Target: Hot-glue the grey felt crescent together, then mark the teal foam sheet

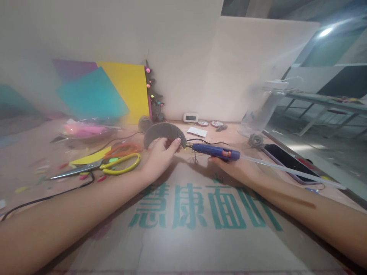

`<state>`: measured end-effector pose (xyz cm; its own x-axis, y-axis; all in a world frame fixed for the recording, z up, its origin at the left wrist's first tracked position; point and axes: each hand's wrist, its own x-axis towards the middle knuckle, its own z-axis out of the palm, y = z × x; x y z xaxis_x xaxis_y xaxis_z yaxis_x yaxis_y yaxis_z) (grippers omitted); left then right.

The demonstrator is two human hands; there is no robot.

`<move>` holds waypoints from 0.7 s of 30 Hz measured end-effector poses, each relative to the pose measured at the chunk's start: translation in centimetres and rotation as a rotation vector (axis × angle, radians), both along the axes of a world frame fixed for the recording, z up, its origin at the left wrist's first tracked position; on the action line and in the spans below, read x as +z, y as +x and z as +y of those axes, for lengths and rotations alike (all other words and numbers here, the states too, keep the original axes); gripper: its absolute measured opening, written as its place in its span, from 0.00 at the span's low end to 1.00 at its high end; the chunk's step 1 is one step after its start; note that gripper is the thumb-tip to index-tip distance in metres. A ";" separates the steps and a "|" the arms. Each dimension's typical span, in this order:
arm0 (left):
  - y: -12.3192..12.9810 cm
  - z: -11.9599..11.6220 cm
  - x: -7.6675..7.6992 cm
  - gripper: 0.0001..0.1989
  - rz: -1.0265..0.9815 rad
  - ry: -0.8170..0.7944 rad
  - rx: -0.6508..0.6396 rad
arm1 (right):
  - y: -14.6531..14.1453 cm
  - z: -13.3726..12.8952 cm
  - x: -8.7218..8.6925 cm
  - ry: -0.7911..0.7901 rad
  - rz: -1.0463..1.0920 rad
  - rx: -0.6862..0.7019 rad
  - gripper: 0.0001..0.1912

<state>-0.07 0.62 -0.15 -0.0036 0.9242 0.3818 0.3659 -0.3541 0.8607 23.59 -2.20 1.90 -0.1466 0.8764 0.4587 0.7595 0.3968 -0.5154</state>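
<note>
My left hand (160, 156) pinches a dark grey crescent-shaped piece (163, 131) near its right end, thumb on the front side. In my right hand (223, 163) is a blue hot glue gun (210, 149), its nozzle pointing left at the crescent's right tip. Whether the nozzle touches the piece I cannot tell. A long translucent glue stick (292, 172) sticks out of the back of the gun, over my right forearm. Both hands are above a printed sheet (189, 248) with large green characters.
To the left lie yellow- and orange-handled scissors (120, 164), paper scraps and a clear bowl (91, 128) with pink pieces. Coloured sheets (123, 91) lean on the wall beside a small digital clock (190, 117). At right are a clear container (258, 110), grey yarn (256, 140) and a phone (289, 162).
</note>
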 end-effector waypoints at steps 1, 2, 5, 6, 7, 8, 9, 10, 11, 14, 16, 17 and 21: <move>0.0 0.0 0.0 0.21 -0.007 0.000 0.000 | 0.0 0.0 0.0 -0.005 -0.004 0.000 0.09; 0.0 0.1 0.1 0.21 -0.014 0.002 0.000 | 0.0 0.0 0.0 -0.013 -0.005 0.015 0.09; 0.0 0.1 0.1 0.21 -0.009 0.014 0.012 | 0.0 0.1 -0.2 -0.031 -0.001 0.070 0.08; 0.0 0.1 0.2 0.21 0.006 0.019 0.018 | 0.1 0.2 -0.2 -0.032 -0.005 0.076 0.08; 0.0 0.1 0.2 0.21 0.024 0.023 0.027 | 0.1 0.2 -0.3 -0.031 -0.010 0.077 0.08; 0.0 0.1 0.3 0.21 0.039 0.025 0.036 | 0.1 0.3 -0.4 -0.029 -0.013 0.075 0.08; 0.0 0.0 0.3 0.21 0.051 0.025 0.041 | 0.2 0.4 -0.4 -0.024 -0.015 0.076 0.08; 0.0 0.0 0.3 0.21 0.058 0.025 0.044 | 0.2 0.4 -0.5 -0.015 -0.015 0.075 0.08; 0.0 0.0 0.4 0.21 0.061 0.025 0.045 | 0.2 0.4 -0.5 -0.005 -0.014 0.077 0.07; -0.1 0.0 0.3 0.21 0.070 0.031 0.040 | 0.1 0.4 -0.5 0.006 -0.029 0.053 0.08; -0.1 0.1 0.2 0.22 0.079 0.038 0.044 | 0.1 0.3 -0.5 -0.010 -0.048 0.038 0.09; -0.1 0.2 0.2 0.22 0.084 0.040 0.048 | 0.1 0.3 -0.5 -0.012 -0.053 0.033 0.09; -0.2 0.2 0.2 0.22 0.101 0.045 0.051 | 0.1 0.4 -0.5 0.045 -0.061 0.029 0.08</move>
<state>-0.24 0.83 0.01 -0.0096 0.9059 0.4233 0.4683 -0.3700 0.8024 23.65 -1.85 1.39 -0.2002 0.8499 0.4874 0.7768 0.4409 -0.4497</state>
